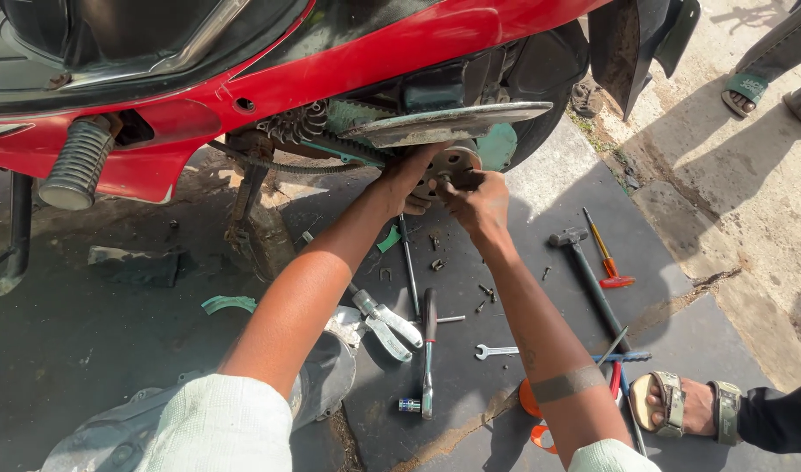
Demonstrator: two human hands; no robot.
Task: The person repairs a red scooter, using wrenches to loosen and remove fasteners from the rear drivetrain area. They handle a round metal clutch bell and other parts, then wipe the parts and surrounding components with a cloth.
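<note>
A red scooter [348,61] stands with its side cover off, baring the drive belt [330,150] and a round metal clutch disc [457,163] with holes. My left hand [406,182] grips the disc's left edge from below. My right hand [475,197] pinches at the disc's centre hub with the fingers closed on it. A flat grey metal plate [453,122] juts out just above both hands. Both forearms reach up from the bottom of the view.
On the dark mat [505,393] lie a hammer [584,271], a red-handled screwdriver [606,258], a ratchet wrench [428,350], a spanner [495,351], pliers [384,322] and loose bolts. A sandalled foot [684,404] rests at the right; another person's foot [745,92] is at the top right.
</note>
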